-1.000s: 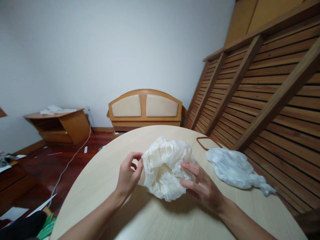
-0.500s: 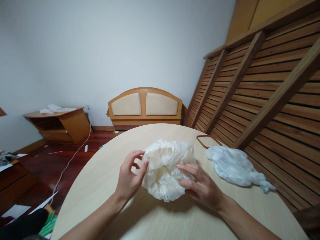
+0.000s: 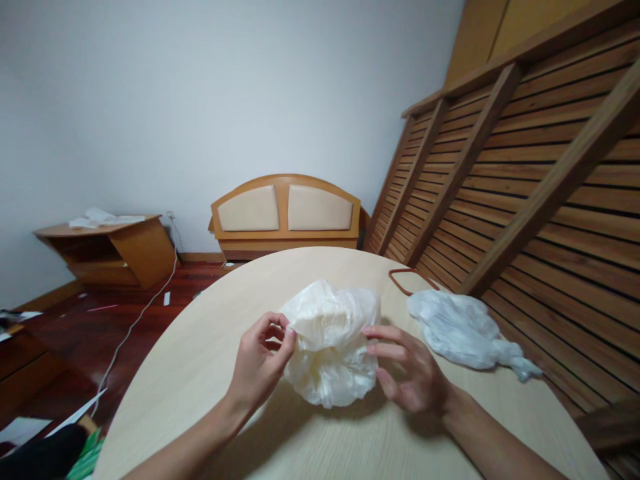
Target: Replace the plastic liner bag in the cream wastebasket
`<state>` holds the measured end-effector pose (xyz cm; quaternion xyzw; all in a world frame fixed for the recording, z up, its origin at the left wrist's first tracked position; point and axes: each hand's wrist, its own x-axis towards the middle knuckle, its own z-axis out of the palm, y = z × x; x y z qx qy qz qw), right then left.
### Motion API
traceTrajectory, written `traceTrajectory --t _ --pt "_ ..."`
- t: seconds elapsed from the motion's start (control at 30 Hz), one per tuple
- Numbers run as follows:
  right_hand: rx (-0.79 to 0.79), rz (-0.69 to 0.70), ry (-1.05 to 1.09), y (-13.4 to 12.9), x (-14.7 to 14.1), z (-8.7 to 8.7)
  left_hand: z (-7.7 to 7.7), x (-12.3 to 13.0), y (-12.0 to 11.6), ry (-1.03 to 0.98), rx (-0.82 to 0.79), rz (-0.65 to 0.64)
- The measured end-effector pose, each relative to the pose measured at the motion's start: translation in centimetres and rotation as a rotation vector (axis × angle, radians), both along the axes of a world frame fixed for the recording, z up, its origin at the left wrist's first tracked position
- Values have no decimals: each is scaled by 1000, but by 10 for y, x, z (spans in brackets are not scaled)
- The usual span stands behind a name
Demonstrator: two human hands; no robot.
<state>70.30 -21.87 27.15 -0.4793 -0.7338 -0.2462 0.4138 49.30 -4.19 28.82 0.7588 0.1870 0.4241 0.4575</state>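
A crumpled white plastic bag (image 3: 333, 347) is bunched up over the pale round table (image 3: 225, 333), its folded mouth facing me. The thumb and fingers of my left hand (image 3: 265, 353) pinch the bag's left edge. At the opposite side, my right hand (image 3: 413, 370) has its fingers apart, with the fingertips lightly against or just beside the bag. What lies inside the bag, if anything, is hidden.
To the right on the table lies a second, knotted white plastic bag (image 3: 460, 330). Behind it is a brown rectangular ring (image 3: 413, 281). A slatted wooden frame (image 3: 500, 180) leans at the right. Beyond the table stands a headboard (image 3: 285, 210); a low cabinet (image 3: 115, 253) stands left.
My left hand has closed its pinch on the bag's edge. My right hand has opened its fingers and shifted slightly outward. The view has turned a little to the right.
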Motion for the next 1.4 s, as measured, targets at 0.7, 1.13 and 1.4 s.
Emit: traceTrajectory --t 0.7,1.13,1.4 --pt "-26 -306 219 10 26 -8 -8 1 -14 -19 312 -145" --pt "-88 -89 -53 -3 18 10 -7 -1 -15 2 433 -236" --pt "35 -302 39 3 18 5 -10 -1 -17 -17 422 -280"
